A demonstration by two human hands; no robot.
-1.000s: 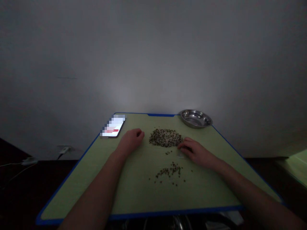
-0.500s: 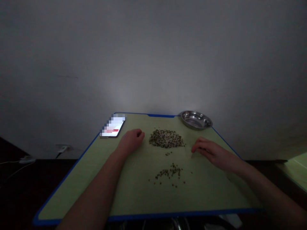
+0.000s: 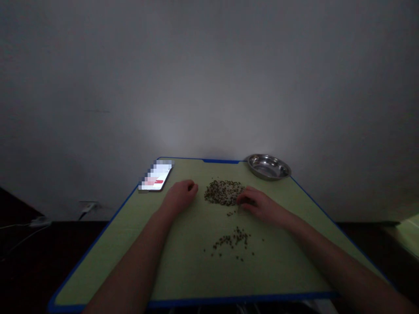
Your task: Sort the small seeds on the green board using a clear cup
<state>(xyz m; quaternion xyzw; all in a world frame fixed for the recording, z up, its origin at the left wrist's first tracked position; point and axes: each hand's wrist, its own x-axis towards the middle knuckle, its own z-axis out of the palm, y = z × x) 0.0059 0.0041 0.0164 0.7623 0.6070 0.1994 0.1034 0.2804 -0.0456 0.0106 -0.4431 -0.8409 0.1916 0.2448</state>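
Note:
A heap of small dark seeds (image 3: 223, 192) lies on a green table (image 3: 183, 266) with a blue rim. A smaller scatter of seeds (image 3: 234, 242) sits nearer to me. My left hand (image 3: 181, 196) rests on the table left of the heap, its fingers curled into a loose fist. My right hand (image 3: 258, 205) lies at the heap's right edge, fingers bent and their tips touching the seeds; whether it holds any is hidden.
A steel bowl (image 3: 268, 166) stands at the table's far right corner. A lit phone (image 3: 155, 178) lies at the far left corner. A grey wall rises behind the table. Cables (image 3: 36, 223) trail on the dark floor at the left.
My right hand swung out to the right away from the heap, then came back left to its right edge. My left hand stayed put.

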